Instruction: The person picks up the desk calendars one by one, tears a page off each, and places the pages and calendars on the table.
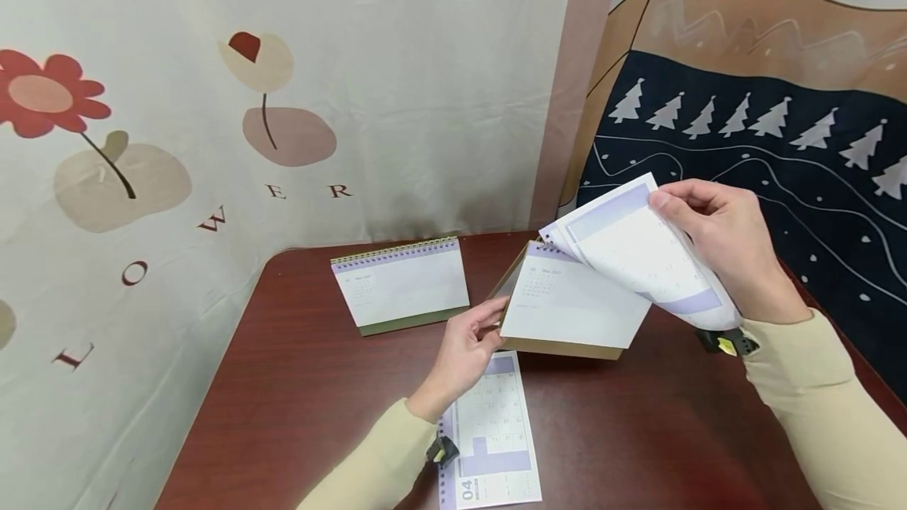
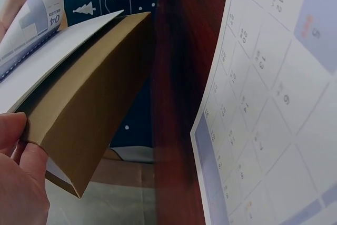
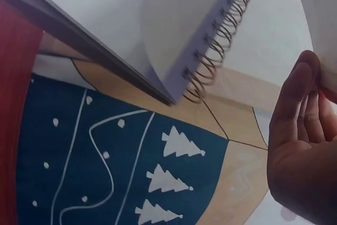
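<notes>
A spiral-bound desk calendar with a brown cardboard stand is held at its lower left edge by my left hand. In the left wrist view, that thumb lies on the front and the fingers go round the cardboard base. My right hand pinches a calendar page by its edge, raised and curling up to the right over the white sheet below. The page's punched purple edge is close to the wire coil at the calendar's top.
Another desk calendar, with a green base, stands at the back left of the dark red table. A loose calendar sheet marked 04 lies in front, partly under my left forearm. Printed cloths hang behind the table.
</notes>
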`<state>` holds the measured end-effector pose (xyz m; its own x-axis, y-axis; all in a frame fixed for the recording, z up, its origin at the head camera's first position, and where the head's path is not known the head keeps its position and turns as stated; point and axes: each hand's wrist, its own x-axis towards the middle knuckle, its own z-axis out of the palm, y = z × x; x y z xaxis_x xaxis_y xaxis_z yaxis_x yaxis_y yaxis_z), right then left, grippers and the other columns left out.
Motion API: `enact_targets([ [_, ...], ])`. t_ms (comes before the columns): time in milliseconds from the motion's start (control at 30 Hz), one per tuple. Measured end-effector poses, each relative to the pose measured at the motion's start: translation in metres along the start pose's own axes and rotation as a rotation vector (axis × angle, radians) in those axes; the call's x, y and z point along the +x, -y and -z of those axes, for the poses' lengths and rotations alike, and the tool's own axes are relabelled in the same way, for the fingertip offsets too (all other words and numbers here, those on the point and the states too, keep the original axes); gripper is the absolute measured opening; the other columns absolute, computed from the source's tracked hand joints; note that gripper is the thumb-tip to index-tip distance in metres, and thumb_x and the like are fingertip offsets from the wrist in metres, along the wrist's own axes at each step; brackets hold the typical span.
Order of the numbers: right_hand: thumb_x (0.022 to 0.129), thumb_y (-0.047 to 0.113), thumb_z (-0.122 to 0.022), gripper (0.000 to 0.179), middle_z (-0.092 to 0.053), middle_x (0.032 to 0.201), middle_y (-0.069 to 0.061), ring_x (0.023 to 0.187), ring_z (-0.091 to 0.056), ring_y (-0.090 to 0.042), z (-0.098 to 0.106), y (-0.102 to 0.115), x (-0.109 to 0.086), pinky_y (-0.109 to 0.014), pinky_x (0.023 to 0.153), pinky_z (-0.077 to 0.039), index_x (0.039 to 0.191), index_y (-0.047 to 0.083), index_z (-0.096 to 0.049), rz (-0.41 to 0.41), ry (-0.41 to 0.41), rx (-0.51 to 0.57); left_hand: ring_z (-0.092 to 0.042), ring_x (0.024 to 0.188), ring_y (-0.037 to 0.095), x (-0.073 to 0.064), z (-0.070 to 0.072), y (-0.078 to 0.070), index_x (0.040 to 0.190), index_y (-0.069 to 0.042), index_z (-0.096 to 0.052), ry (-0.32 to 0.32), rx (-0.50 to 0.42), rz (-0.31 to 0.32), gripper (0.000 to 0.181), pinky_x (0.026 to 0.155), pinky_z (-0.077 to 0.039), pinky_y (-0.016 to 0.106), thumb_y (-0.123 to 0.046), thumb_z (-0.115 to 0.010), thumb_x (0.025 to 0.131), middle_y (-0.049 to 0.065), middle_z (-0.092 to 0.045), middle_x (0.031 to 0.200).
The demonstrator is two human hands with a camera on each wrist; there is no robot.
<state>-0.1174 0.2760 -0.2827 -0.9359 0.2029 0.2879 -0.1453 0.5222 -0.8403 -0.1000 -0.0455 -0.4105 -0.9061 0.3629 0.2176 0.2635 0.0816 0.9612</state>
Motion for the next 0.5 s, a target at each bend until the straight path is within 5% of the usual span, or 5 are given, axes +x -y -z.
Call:
enact_targets([
  [500, 0.098, 0.035, -0.073, 0.036, -0.071, 0.087, 0.015, 0.075, -0.062, -0.013, -0.0024, -0.0044, 0.0036, -0.023, 0.057, -0.050, 0.116, 0.004, -0.075, 0.022, 0.002, 0.004, -0.067, 0.117, 0.038, -0.0039, -0.0020, 0.0035, 0.137, 0.012, -0.058, 0.001, -0.001, 0.011, 0.049, 0.088, -0.057, 0.026, 0.021, -0.055, 0.089, 0.027, -0.066, 0.129],
])
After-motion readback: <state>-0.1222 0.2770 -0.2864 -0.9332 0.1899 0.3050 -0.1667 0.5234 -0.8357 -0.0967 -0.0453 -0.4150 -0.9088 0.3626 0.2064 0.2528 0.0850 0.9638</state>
